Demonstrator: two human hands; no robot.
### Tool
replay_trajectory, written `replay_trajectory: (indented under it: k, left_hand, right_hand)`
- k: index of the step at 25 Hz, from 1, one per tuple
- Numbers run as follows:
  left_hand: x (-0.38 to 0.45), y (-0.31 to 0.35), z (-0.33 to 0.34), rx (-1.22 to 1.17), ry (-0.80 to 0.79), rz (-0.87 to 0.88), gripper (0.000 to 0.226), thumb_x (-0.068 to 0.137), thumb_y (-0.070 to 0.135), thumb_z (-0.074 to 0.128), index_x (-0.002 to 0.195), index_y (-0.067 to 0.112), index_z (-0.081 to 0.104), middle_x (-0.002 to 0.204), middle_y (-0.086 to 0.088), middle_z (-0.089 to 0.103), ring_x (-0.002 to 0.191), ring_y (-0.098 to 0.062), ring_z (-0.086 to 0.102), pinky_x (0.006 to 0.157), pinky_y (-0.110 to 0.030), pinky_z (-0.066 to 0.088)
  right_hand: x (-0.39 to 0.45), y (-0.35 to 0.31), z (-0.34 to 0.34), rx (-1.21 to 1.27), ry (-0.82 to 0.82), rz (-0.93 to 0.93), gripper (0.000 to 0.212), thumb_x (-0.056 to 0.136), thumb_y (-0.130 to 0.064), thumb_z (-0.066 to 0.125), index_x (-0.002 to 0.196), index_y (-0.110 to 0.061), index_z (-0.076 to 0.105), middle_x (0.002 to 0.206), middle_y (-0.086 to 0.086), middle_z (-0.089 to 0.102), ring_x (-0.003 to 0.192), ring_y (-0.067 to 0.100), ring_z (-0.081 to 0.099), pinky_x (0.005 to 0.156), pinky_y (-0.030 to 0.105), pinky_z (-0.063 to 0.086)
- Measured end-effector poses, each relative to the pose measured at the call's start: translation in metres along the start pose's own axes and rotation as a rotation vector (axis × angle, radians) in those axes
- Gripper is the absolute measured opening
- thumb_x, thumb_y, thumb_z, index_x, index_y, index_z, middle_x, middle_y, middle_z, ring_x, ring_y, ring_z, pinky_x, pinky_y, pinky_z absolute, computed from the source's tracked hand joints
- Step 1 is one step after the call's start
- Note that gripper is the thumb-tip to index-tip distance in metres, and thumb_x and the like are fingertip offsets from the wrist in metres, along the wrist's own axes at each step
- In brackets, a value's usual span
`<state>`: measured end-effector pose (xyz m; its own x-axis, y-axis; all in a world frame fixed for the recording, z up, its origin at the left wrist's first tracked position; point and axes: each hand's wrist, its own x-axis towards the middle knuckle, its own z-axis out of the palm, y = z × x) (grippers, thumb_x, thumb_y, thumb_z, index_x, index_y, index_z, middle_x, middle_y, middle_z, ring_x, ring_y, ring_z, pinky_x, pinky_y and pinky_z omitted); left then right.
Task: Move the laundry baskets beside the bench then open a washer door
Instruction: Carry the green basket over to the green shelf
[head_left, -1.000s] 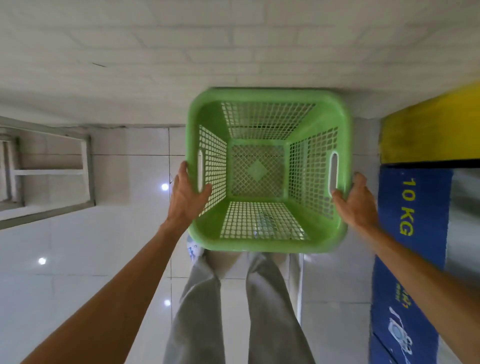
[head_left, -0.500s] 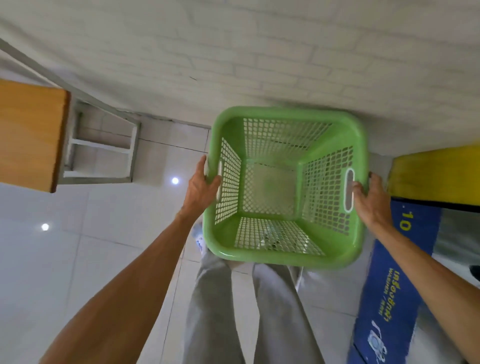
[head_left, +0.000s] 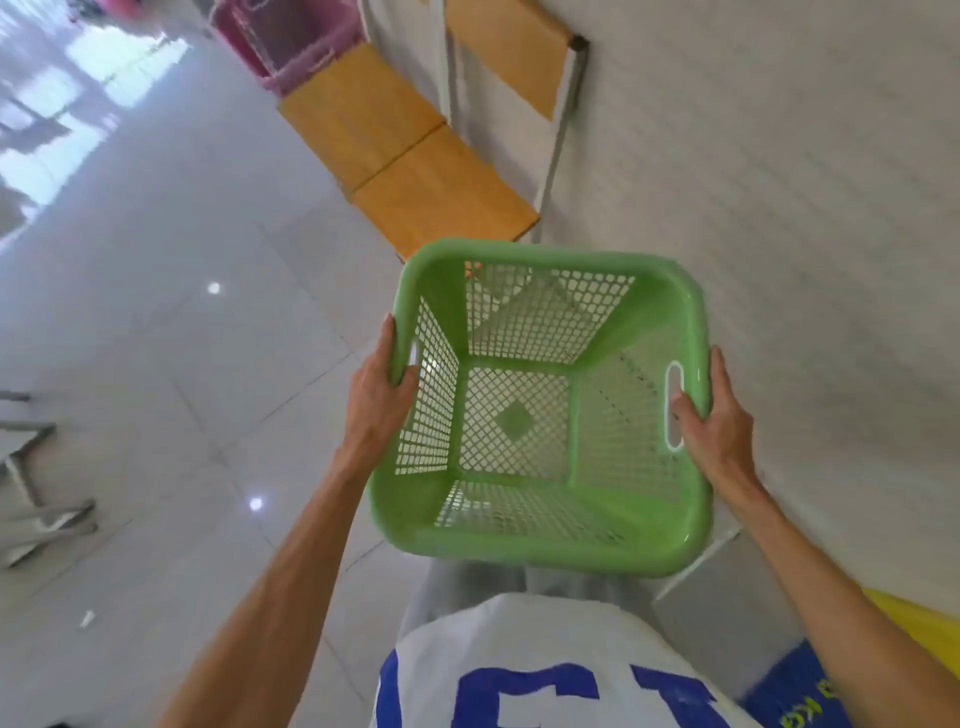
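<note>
An empty green lattice laundry basket (head_left: 540, 540) hangs in the air in front of my body. My left hand (head_left: 376, 395) grips its left rim at the handle slot. My right hand (head_left: 719, 421) grips the right rim, fingers through the white-edged handle slot. Beyond the basket's far edge, a wooden bench (head_left: 410, 156) with metal legs runs along the white wall. A pink laundry basket (head_left: 296, 47) stands on the floor at the bench's far end. A blue and yellow washer front (head_left: 810, 686) shows at the bottom right corner.
White brick wall (head_left: 779, 182) fills the right side. Glossy white floor tiles (head_left: 156, 312) spread to the left. Grey metal legs of other furniture (head_left: 31, 467) stand at the left edge. My white shirt with blue letters covers the bottom middle.
The view has swung left, away from the washer and along the wall. The bench and a pink basket have come into sight. Both hands keep their hold on the green basket.
</note>
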<state>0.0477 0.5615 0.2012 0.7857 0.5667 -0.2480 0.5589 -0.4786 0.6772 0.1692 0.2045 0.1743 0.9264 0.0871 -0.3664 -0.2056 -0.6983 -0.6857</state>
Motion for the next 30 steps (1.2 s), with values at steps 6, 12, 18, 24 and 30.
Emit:
replay_trajectory:
  k: [6,12,18,24,30]
  left_hand:
    - [0.006,-0.091,-0.195,-0.137,0.376,-0.179,0.067,0.096,0.016,0.053,0.155,0.026,0.022,0.107,0.004,0.06,0.069,-0.008,0.062,0.081,-0.031,0.053]
    - [0.055,-0.152,-0.306,-0.176,0.566,-0.273,0.07,0.096,0.012,0.054,0.155,0.024,0.02,0.126,-0.011,0.062,0.079,-0.022,0.066,0.088,-0.043,0.057]
    - [0.172,-0.201,-0.381,-0.24,0.625,-0.318,0.072,0.095,0.014,0.056,0.156,0.026,0.019,0.137,-0.012,0.058,0.092,-0.024,0.069,0.093,-0.049,0.055]
    - [0.344,-0.205,-0.464,-0.285,0.688,-0.358,0.073,0.092,0.014,0.063,0.154,0.026,0.026,0.103,-0.005,0.061,0.071,-0.008,0.065,0.08,-0.039,0.058]
    - [0.511,-0.225,-0.548,-0.261,0.734,-0.326,0.071,0.09,0.017,0.065,0.152,0.023,0.031,0.099,-0.003,0.061,0.071,-0.001,0.06,0.075,-0.029,0.052]
  right_hand:
    - [0.045,-0.231,0.131,-0.055,-0.163,-0.356,0.072,0.092,-0.03,0.063,0.154,-0.027,0.028,0.144,0.004,0.054,0.124,0.021,0.058,0.098,0.018,0.038]
    - [0.085,-0.399,0.244,-0.217,-0.314,-0.606,0.068,0.096,-0.042,0.05,0.155,-0.032,0.018,0.13,0.014,0.063,0.105,0.035,0.066,0.088,0.037,0.051]
    - [0.157,-0.534,0.341,-0.23,-0.326,-0.695,0.068,0.097,-0.037,0.053,0.156,-0.025,0.021,0.142,0.015,0.054,0.121,0.035,0.059,0.101,0.039,0.044]
    - [0.281,-0.682,0.423,-0.251,-0.379,-0.715,0.068,0.096,-0.045,0.049,0.154,-0.04,0.013,0.115,0.013,0.068,0.086,0.033,0.07,0.081,0.047,0.059]
    - [0.378,-0.828,0.488,-0.234,-0.354,-0.776,0.067,0.097,-0.038,0.052,0.155,-0.034,0.018,0.107,0.008,0.066,0.072,0.021,0.067,0.062,0.026,0.058]
